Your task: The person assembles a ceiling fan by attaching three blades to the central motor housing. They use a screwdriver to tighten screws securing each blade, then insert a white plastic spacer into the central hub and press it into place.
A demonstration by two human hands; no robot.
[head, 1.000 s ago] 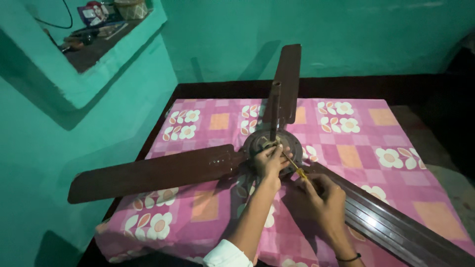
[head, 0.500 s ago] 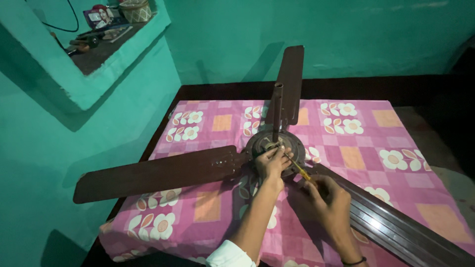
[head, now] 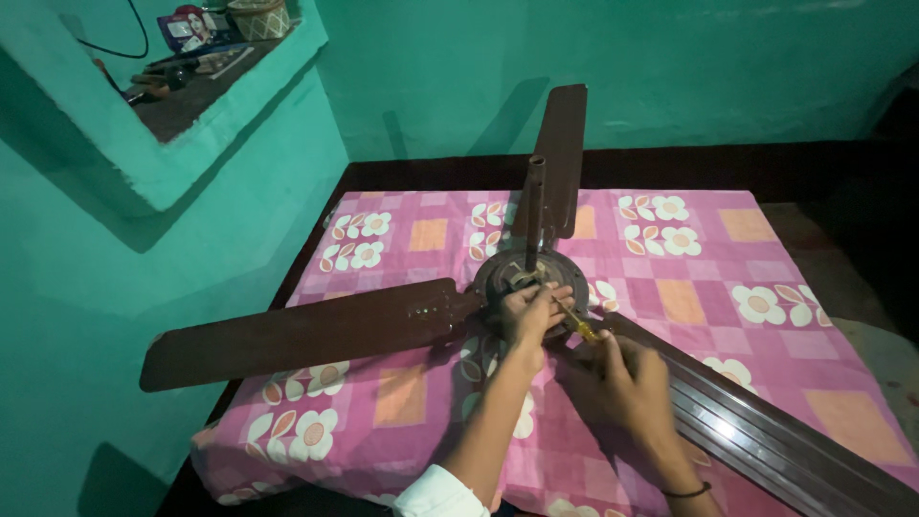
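My left hand grips the ceiling fan's motor hub; my right hand is closed on a yellow-handled screwdriver; its tip is hidden at the hub.

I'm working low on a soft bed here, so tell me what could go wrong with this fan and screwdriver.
1. The screwdriver in the right hand points at the left hand gripping the hub; a slip could jab its fingers.
2. The fan lies on a soft pink cloth, so it may rock under pressure.
3. One blade overhangs the bed's edge and could be knocked.
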